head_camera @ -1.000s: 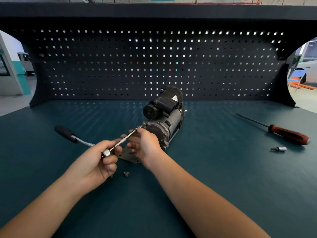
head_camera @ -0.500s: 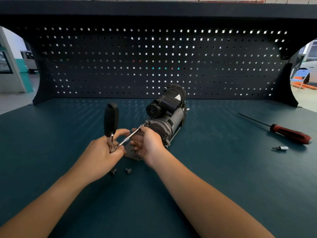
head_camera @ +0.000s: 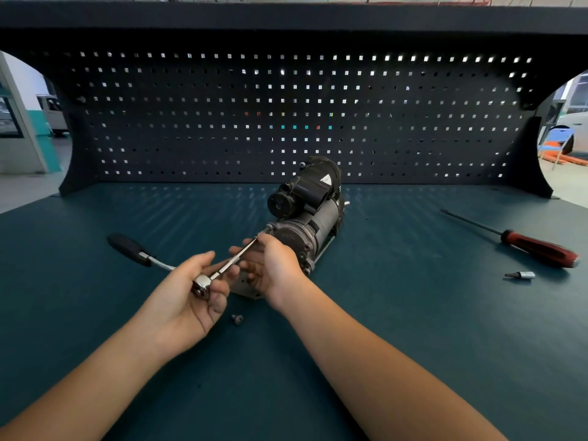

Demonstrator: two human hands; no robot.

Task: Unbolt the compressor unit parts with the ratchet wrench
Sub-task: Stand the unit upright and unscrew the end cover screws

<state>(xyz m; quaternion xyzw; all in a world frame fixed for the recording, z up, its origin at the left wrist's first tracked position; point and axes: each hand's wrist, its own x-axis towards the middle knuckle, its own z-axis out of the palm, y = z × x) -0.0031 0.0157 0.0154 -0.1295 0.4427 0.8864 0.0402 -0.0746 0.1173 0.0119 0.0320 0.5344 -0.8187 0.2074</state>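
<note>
Head view: both hands on the ratchet wrench (head_camera: 159,264) at the compressor unit (head_camera: 305,218).
Handle points far-left over open counter (head_camera: 413,313); left hand (head_camera: 187,297) grip curls round the ratchet head; extension bar (head_camera: 237,257) runs up-right, pinched by right hand (head_camera: 270,268) grip, to the unit at centre, long axis toward the pegboard (head_camera: 286,122); open counter, then a screwdriver (head_camera: 537,249) well right.

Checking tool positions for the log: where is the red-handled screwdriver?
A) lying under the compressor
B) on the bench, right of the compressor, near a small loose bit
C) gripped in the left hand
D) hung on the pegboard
B: the red-handled screwdriver lies on the bench right of the compressor, the small bit just in front of it; the left hand and right hand both hold the ratchet wrench.
</note>
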